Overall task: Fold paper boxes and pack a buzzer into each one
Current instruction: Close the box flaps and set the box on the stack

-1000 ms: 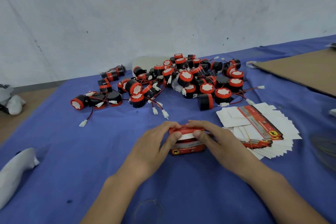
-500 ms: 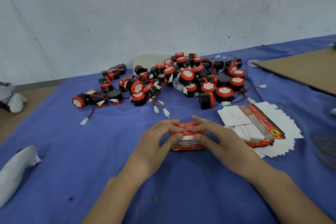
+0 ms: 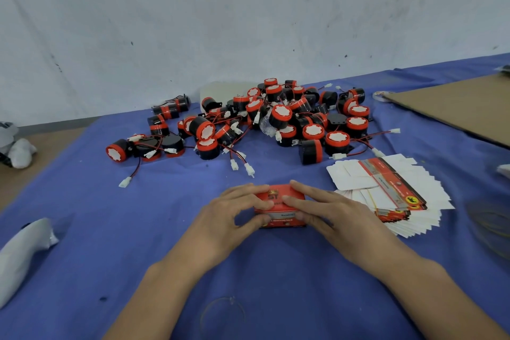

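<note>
A small red paper box [image 3: 278, 208] stands on the blue cloth near the table's middle. My left hand [image 3: 234, 215] grips its left end, fingers over the top and thumb on the front. My right hand [image 3: 328, 215] grips the right end the same way, fingers lying across the closed lid. A heap of black-and-red buzzers [image 3: 276, 124] with red wires and white plugs lies behind the box. A fanned stack of flat white-and-red box blanks [image 3: 392, 196] lies to the right.
A brown cardboard sheet [image 3: 455, 107] lies at the back right. A white bag [image 3: 19, 251] rests at the left edge, and a clear rubber band [image 3: 220, 312] lies on the cloth near me. A pale wall runs behind the table.
The box's top flap has gone down flat under my fingers; the white inside no longer shows. Both hands stay on the box, fingers spread further over the lid.
</note>
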`<state>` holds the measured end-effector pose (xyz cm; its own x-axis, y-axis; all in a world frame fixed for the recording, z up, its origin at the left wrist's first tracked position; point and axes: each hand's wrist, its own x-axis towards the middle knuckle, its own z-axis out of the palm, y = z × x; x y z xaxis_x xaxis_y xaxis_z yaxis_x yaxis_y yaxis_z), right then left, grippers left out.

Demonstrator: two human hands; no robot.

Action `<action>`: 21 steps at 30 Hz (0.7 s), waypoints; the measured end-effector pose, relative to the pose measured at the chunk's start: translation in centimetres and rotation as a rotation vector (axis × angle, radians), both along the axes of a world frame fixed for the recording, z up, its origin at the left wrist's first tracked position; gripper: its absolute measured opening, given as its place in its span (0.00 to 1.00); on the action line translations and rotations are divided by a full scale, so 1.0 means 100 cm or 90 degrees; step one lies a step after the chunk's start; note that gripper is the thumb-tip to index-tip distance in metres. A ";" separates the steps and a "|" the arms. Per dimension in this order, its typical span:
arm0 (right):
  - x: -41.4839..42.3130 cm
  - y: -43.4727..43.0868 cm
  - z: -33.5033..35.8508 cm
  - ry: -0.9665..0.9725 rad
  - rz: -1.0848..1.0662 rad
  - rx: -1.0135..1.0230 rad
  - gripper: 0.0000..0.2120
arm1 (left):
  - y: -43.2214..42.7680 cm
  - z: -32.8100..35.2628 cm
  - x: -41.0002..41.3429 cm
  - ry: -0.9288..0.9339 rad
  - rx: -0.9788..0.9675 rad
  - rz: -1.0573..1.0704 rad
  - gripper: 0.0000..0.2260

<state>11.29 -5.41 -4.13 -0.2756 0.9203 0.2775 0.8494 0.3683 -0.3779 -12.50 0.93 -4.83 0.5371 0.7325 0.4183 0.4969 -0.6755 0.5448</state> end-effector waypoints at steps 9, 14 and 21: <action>0.000 0.009 -0.012 0.170 -0.015 0.022 0.13 | -0.005 -0.006 0.009 -0.163 -0.195 0.026 0.11; -0.013 0.016 0.002 0.358 -0.027 0.069 0.07 | -0.004 0.012 0.018 -0.345 -0.310 0.029 0.03; -0.010 -0.023 0.043 0.744 -0.202 0.237 0.13 | -0.035 0.063 0.071 -0.626 -0.425 -0.006 0.06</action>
<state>10.32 -7.71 0.17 0.5254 0.7148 0.4616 0.1505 0.4559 -0.8772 -5.36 -2.58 1.50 0.2063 0.9597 0.1907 -0.3345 -0.1140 0.9355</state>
